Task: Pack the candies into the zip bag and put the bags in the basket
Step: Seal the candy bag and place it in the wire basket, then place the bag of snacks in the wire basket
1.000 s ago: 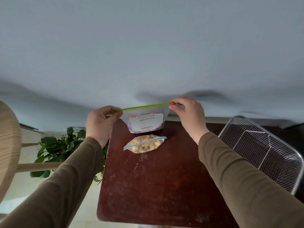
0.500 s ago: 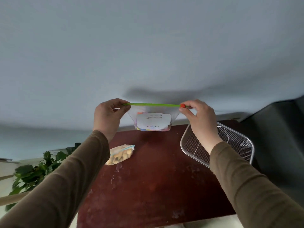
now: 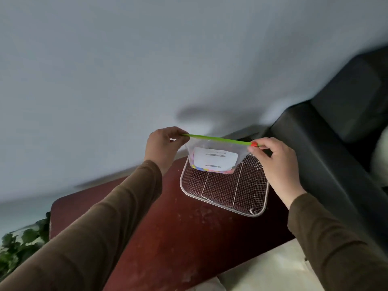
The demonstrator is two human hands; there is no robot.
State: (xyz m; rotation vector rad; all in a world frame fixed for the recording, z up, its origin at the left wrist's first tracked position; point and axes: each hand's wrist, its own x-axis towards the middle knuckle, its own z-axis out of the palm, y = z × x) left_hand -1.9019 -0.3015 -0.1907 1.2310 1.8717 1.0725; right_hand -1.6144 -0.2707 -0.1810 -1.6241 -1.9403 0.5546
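A: What is seen at the far left?

B: Blurred green leaves of a plant [image 3: 19, 246] are seen low at the left edge, beside the dark red surface [image 3: 168, 238].

A: And the left hand [image 3: 162, 147]?

B: Its grip is closed tight: the left end of the green zip strip [image 3: 218, 140] is pinched between thumb and fingers. A brown sleeve [image 3: 94, 232] is worn on that arm.

A: Where is the zip bag [image 3: 216, 157] held?

B: It is held up in the air between both hands, hung from its strip over the far part of the wire basket [image 3: 225, 191]. A white label is shown on its front, and colourful candies [image 3: 212, 170] are gathered at its bottom. Whether the bag's bottom touches the mesh cannot be told.

A: The basket?

B: It is set on the surface's right part, and nothing can be made out lying in it.

A: And the right hand [image 3: 277, 162]?

B: Its grip is likewise closed, the strip's right end being pinched just by the red slider [image 3: 254, 144]. A dark sofa [image 3: 336, 131] is seen further right.
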